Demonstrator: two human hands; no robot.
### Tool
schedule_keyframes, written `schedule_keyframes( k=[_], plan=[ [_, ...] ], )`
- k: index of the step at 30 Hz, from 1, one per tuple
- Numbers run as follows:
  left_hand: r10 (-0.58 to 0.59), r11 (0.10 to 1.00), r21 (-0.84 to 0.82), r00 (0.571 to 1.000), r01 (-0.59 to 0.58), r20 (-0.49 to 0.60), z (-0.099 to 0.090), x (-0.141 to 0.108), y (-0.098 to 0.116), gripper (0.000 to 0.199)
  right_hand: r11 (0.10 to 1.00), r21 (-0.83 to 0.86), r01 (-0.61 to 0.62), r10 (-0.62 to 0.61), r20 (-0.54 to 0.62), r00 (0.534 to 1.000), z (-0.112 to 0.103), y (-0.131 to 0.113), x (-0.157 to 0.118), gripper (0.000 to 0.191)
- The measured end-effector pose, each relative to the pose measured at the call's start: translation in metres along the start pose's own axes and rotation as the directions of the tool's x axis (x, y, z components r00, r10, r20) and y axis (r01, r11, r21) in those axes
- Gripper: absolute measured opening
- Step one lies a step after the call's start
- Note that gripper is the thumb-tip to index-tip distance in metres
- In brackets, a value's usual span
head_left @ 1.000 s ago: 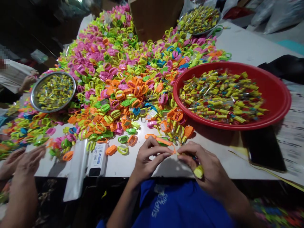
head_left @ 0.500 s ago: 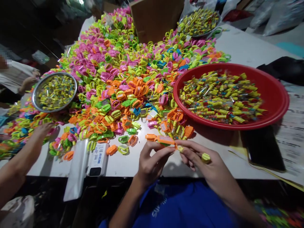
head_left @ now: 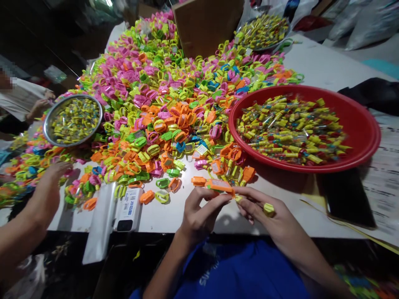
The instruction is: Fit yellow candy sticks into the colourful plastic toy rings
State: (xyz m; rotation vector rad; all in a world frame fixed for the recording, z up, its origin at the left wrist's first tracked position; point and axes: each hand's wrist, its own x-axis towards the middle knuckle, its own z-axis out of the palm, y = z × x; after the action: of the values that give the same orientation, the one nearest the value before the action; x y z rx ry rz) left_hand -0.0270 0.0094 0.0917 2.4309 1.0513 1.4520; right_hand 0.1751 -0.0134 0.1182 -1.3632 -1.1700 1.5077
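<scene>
My left hand (head_left: pixel 201 211) and my right hand (head_left: pixel 258 205) meet over the white table (head_left: pixel 162 220), holding an orange plastic band (head_left: pixel 220 185) between them. My left fingers grip its length. My right fingertips pinch its end, where a small yellow piece (head_left: pixel 238 198) shows. A yellow plastic item (head_left: pixel 269 209) sits against my right fingers. Loose orange and green plastic clasps (head_left: pixel 173 185) lie just beyond my hands, at the edge of a large heap of multicoloured plastic bands (head_left: pixel 156 104).
A red plastic basin (head_left: pixel 363 141) holds yellow tube-shaped packets, and a steel bowl (head_left: pixel 46 128) holds similar ones. A co-worker's hand (head_left: pixel 51 182) reaches to the heap at left. A phone (head_left: pixel 346 199), white power bank (head_left: pixel 129 209) and cardboard box (head_left: pixel 205 27) stand around.
The orange band has risen from low between my hands to a straighter hold. The yellow item has moved up from my right palm to my fingers. The co-worker's hand has moved onto the heap's edge.
</scene>
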Motion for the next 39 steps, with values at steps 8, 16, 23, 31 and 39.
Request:
schedule_keyframes(
  k=[8, 16, 23, 31, 39],
  plan=[
    [0.036, 0.999, 0.000, 0.999, -0.036, 0.000, 0.006, -0.001, -0.006, 0.023, 0.999, -0.054, 0.004, -0.002, 0.032, 0.999, -0.008, -0.002, 0.001, 0.060],
    [0.042, 0.999, -0.026, 0.997, -0.041, 0.065, 0.008, -0.015, -0.016, 0.028, 0.995, -0.061, 0.073, -0.072, 0.026, 0.997, 0.002, 0.033, 0.021, 0.050],
    [-0.106, 0.988, 0.104, 0.991, 0.114, -0.077, -0.010, -0.027, -0.039, 0.040, 0.996, 0.086, 0.021, -0.014, -0.075, 0.997, 0.011, 0.047, 0.034, 0.065],
    [-0.704, 0.588, 0.571, 0.710, 0.574, 0.012, -0.028, -0.047, -0.086, 0.030, 0.975, 0.210, 0.065, -0.034, -0.147, 0.989, 0.021, 0.052, 0.026, 0.057],
    [-0.694, 0.675, 0.483, 0.703, 0.558, 0.156, -0.027, -0.047, -0.084, 0.024, 0.967, 0.093, -0.239, 0.200, 0.305, 0.931, 0.028, 0.077, 0.019, 0.069]
  ],
)
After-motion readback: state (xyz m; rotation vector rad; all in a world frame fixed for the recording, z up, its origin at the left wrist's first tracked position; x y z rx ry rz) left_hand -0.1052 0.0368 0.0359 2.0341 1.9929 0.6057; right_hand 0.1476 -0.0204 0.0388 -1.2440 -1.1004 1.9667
